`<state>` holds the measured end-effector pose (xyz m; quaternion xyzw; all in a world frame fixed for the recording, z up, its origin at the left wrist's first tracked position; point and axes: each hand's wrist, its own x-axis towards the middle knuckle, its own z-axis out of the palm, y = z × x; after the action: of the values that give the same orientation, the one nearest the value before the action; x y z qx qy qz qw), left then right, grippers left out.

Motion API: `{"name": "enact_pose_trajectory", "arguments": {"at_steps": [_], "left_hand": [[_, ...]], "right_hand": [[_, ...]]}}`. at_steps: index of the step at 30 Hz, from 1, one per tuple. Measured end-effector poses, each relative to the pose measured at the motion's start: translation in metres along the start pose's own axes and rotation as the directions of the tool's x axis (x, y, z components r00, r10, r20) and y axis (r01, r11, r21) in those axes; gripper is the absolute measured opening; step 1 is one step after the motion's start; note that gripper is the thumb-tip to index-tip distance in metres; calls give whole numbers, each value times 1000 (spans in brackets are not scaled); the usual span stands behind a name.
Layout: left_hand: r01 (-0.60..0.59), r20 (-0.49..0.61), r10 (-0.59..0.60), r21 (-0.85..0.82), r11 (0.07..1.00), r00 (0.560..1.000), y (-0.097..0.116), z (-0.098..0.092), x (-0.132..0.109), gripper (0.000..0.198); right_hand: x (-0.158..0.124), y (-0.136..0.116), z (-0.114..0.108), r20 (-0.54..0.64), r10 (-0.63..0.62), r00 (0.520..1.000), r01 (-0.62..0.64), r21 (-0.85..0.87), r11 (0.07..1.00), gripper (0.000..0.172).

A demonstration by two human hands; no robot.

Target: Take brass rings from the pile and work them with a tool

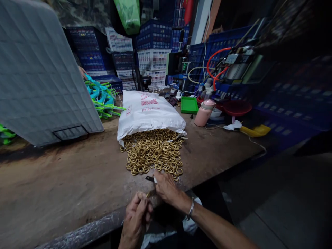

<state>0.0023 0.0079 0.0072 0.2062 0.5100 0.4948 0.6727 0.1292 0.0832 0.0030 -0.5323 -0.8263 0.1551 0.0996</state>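
Observation:
Low at the table's front edge, my left hand (137,216) pinches a brass-coloured ring (148,194) between thumb and fingers. Only a small part of that ring shows. My right hand (166,186), with a bangle on its wrist, is closed around a small knife (149,178); its short dark flat blade points left and a bit of white shows by the fingers. Just beyond both hands lies a heap of brass-coloured rings (153,155). They spill from the open mouth of a white woven sack (150,114) with red print, lying on its side.
The brown tabletop (64,186) has plastic wrap along its front edge. A large pale quilted panel (46,76) stands at left, with green and blue plastic pieces (103,98) behind it. A green tray (189,105), pink bottle (204,113) and yellow scoop-like piece (255,130) sit right.

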Motion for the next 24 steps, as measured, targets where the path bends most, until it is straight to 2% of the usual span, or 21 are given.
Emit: {"name": "enact_pose_trajectory", "arguments": {"at_steps": [2, 5, 12, 15, 20, 24], "left_hand": [[45, 17, -44, -70, 997, 999, 2, 0, -1, 34], [58, 33, -55, -88, 994, 998, 4, -1, 2, 34], [35, 61, -24, -190, 981, 998, 1, -10, 14, 30], [66, 94, -44, -246, 967, 995, 2, -14, 15, 34], [78, 76, -57, -324, 943, 996, 8, -15, 20, 19], [23, 12, -21, -250, 968, 1000, 11, -6, 29, 25]], "right_hand": [[10, 4, -6, -72, 62, 996, -65, -37, 997, 23], [28, 11, -13, -169, 120, 978, -137, -92, 986, 23], [54, 16, -5, -140, 122, 983, -146, -173, 974, 22], [55, 17, -1, -151, 119, 981, -143, -160, 977, 21], [46, 20, -9, -157, 64, 985, -84, -125, 989, 19], [28, 13, -21, -148, -54, 988, 41, -90, 995, 22]]}}
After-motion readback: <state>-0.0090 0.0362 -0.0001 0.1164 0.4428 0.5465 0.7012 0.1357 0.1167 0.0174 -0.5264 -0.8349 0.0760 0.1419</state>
